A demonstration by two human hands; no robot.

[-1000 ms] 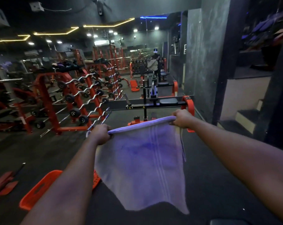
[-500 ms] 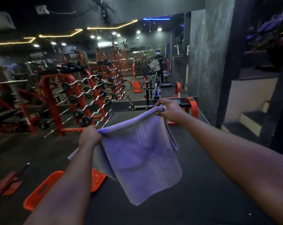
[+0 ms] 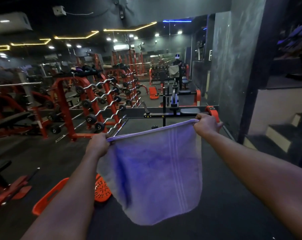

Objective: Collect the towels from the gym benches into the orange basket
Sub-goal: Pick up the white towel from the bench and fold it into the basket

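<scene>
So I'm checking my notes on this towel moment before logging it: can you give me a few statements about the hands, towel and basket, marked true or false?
1. Both hands hold the towel by its top edge. True: the left hand and right hand each grip a corner.
2. The towel lies in the basket. False: it hangs in the air; the basket sits on the floor, lower left.
3. The towel is stretched out flat. True.
4. The basket is blue. False: it is orange.
5. The right hand is lower in view than the left. False: it is higher.
</scene>
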